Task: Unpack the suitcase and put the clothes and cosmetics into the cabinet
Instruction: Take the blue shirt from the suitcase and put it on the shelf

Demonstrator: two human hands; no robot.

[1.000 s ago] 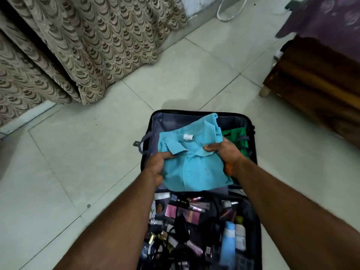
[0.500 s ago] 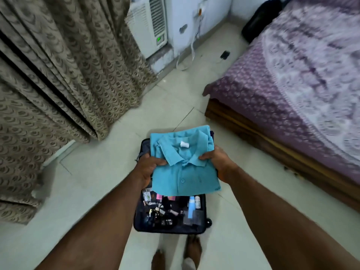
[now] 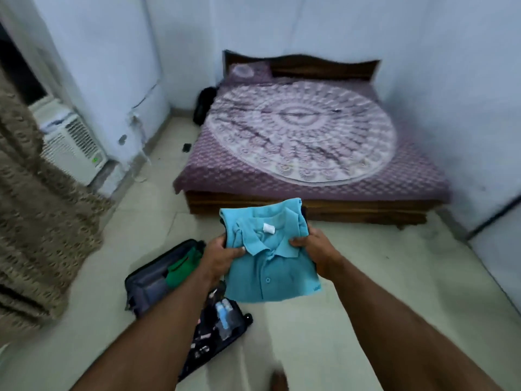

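Hands, left (image 3: 222,256) and right (image 3: 313,246), pinch the folded blue shirt's (image 3: 270,266) side edges above the floor (image 3: 352,320), beside the open suitcase (image 3: 158,280).

Ahead of you stands a wooden bed (image 3: 310,207) with a purple mandala spread (image 3: 304,136); left, a white cooler (image 3: 73,142) beside patterned curtains (image 3: 36,227).

walls (image 3: 282,24) pale blue | floor (image 3: 366,277) lt tile | wood bed (image 3: 310,207) w/ purple spread | curtain (image 3: 33,221) left | ac unit (image 3: 73,145)

Shirt (image 3: 270,266) held above floor, suitcase (image 3: 158,280) lower left.
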